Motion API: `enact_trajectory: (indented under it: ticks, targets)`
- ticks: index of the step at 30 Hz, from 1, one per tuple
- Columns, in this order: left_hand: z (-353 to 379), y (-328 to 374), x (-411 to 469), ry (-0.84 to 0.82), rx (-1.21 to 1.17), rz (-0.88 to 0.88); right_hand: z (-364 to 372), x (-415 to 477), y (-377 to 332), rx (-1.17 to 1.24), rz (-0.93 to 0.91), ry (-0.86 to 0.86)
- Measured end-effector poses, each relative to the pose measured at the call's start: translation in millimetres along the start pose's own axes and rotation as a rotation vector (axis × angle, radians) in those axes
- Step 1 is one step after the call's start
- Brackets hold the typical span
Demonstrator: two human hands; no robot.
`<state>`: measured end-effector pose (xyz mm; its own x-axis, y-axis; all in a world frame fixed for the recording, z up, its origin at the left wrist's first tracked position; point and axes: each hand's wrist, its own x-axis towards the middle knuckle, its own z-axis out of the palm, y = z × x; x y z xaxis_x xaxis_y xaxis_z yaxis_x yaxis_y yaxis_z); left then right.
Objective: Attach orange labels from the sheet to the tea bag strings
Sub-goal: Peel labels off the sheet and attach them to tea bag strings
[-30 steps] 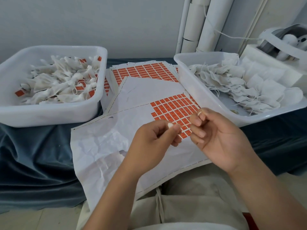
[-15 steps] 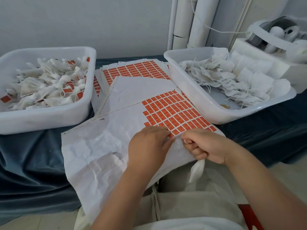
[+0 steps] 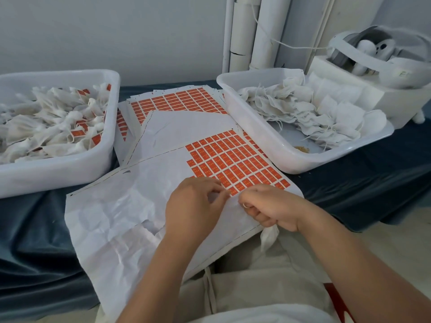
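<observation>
The left bin (image 3: pixel 70 173) holds finished bags (image 3: pixel 46 127) with orange tags on them, probably kept on that side so done work stays apart from the supply. Between the bins, a stack of full sheets (image 3: pixel 177 101) waits at the back. The working sheet (image 3: pixel 112 217) lies over it and hangs toward the lap, its bare, crumpled part on the left and its remaining labels (image 3: pixel 233 159) on the right, close to both hands.

The left hand (image 3: pixel 193 206) is bent over the nearest row of labels, its fingertips down on the sheet. Judging by the pose, it is picking at a label, but whether anything is pinched between the fingers cannot be told (the thumb is hidden). The right hand (image 3: pixel 272 208) is curled round a tea bag (image 3: pixel 268 236), which hangs below the fist off the sheet's edge. Its string (image 3: pixel 244 205) loops at the forefinger, just beside the labels, seemingly held ready for one.

The right bin (image 3: pixel 275 155) holds untagged bags (image 3: pixel 303 113).

Each label bears pale print, too small to read. No brand is legible anywhere.
</observation>
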<state>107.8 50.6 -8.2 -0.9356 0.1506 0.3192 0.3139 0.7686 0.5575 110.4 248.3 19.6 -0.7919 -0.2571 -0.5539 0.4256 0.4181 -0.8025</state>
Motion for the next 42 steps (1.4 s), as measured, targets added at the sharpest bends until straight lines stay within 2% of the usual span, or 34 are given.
enact_trajectory:
  ticks: [3,6,10,15,23,26,28,30,32,33,35,37,40,42]
  targets:
    - [-3,-6,1,-0.057,0.033,0.051,-3,0,1,0.053,0.001,-0.008]
    - [-6,-9,4,-0.029,-0.024,0.028,-3,0,2,0.069,-0.003,-0.010]
    - [-3,-5,3,0.004,0.078,0.073,-3,1,2,0.068,-0.004,-0.010]
    - [-5,-6,2,-0.055,0.102,0.122,-4,2,4,0.100,-0.022,-0.032]
    - [2,-3,6,-0.033,-0.037,-0.063,-5,3,5,0.123,-0.037,-0.041]
    - [-4,2,6,0.158,-0.245,-0.246,-4,0,3,0.093,-0.039,-0.049]
    - [-13,4,6,0.294,-0.545,-0.377,-5,-9,-2,0.024,-0.050,-0.091]
    - [-24,8,5,0.362,-0.825,-0.471,-7,-26,-14,0.007,-0.109,-0.231]
    - [-32,16,2,0.322,-1.034,-0.514,-10,-52,-28,-0.033,-0.227,-0.317]
    - [-34,21,0,0.282,-1.101,-0.509,-10,-65,-35,-0.121,-0.296,-0.292]
    - [-35,30,-5,0.208,-1.155,-0.473,-9,-90,-47,-0.320,-0.432,-0.128]
    - [-36,41,-11,0.163,-1.162,-0.433,-5,-107,-53,-0.420,-0.554,0.049]
    - [-35,54,-18,0.106,-1.141,-0.332,3,-118,-57,-0.369,-0.659,0.124]
    - [-33,60,-22,0.007,-1.165,-0.287,7,-115,-58,-0.342,-0.673,0.149]
